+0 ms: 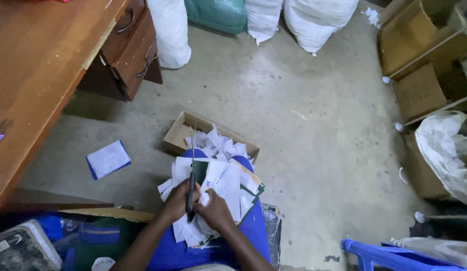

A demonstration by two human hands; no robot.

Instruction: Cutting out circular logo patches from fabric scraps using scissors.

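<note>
Paper stack: you have a thick pile of white printed sheets [221, 183] on your lap, resting across your blue-clad knees [243, 236], its far edge overhanging toward the cardboard box.
Scissors: the long scissors [192, 173] stand over the stack's left part, handles in your hands, tips aimed away from you at the box's near wall.
Long axis: the blades run almost straight away from your body, so the cut line follows the stack's length, not its width.
Left hand: your left hand [178, 200] is curled shut around the dark scissor handles at the stack's near edge.
Right hand: your right hand [213, 210] is closed over a crumpled white bit of paper and touches the handles from the right; whether it also grips them, you cannot tell.
Direction: the paper lies just ahead of your fingers and to their right; the right hand is nearer its bulk, the left nearer the blades.
Box: a shallow cardboard box [178, 131] sits on the concrete floor [304, 150] just beyond your knees, holding white scraps [218, 144].
Loose sheet: a blue-edged white sheet [108, 159] lies on the floor to the left, well apart.
Surroundings: a wooden desk [37, 60] with drawers stands left; white sacks [314, 20] line the far side.
</note>
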